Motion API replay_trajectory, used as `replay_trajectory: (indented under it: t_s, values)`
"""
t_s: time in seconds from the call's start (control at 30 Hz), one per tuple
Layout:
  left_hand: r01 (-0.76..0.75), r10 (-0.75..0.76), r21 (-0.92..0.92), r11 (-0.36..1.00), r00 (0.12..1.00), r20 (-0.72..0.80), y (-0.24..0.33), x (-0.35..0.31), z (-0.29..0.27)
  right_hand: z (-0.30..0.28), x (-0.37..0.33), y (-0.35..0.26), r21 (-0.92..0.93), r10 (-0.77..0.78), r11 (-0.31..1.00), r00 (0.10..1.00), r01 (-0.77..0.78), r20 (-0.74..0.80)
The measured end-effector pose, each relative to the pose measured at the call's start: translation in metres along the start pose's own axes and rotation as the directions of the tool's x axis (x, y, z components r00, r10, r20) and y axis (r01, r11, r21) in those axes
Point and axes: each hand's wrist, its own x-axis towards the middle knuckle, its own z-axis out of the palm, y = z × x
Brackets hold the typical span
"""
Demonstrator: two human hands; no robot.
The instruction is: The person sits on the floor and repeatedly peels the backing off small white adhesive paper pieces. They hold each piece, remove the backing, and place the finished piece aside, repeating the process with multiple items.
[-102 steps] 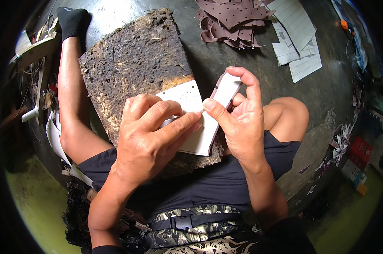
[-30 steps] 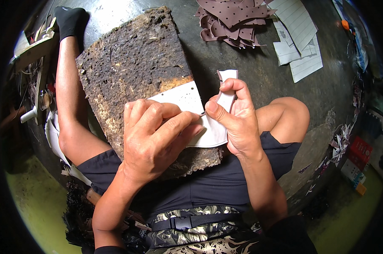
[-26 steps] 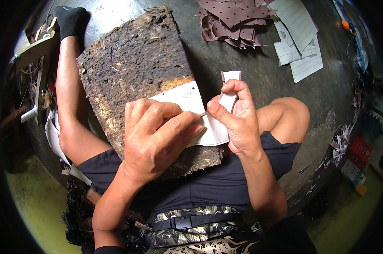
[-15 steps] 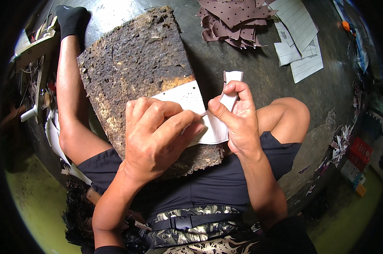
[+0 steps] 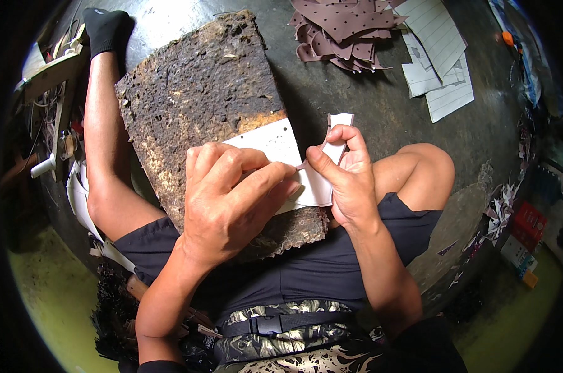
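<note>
A white piece of sheet material (image 5: 270, 138) with small dark dots lies over the near right edge of a rough, dark board (image 5: 200, 93). My left hand (image 5: 228, 199) is closed in a pinch at this piece, its fingertips partly hiding it. To the right, my right hand (image 5: 350, 177) grips a narrow white strip with a brownish edge (image 5: 335, 149) between thumb and fingers. The strip's upper end stands out above the fingers. A white part hangs below the right thumb; whether it joins the dotted piece I cannot tell.
The board rests across my legs. Beyond it on the dark floor lie a pile of mauve-brown dotted cut pieces (image 5: 343, 31) and several lined white sheets (image 5: 440, 56). Tools and scraps crowd the left side (image 5: 51, 118); a red box (image 5: 530, 224) stands at the right.
My right hand has shifted slightly left, and the strip's upper end has dropped a little and tilted. My left hand stays nearly where it was.
</note>
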Motion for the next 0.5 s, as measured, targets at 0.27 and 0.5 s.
replay_trajectory:
  t_s: [0.27,0.5]
  values:
    - [-0.003,0.003,0.006,1.0,1.0,-0.01,0.0002,-0.0002,0.001,-0.0055,0.0002,0.0041,-0.026,0.017,0.999,0.999,-0.019,-0.047]
    - [-0.006,0.006,0.024,1.0,1.0,-0.011,0.001,0.0004,0.001,-0.0089,0.0006,0.0068,-0.034,0.024,0.999,0.998,-0.026,-0.054]
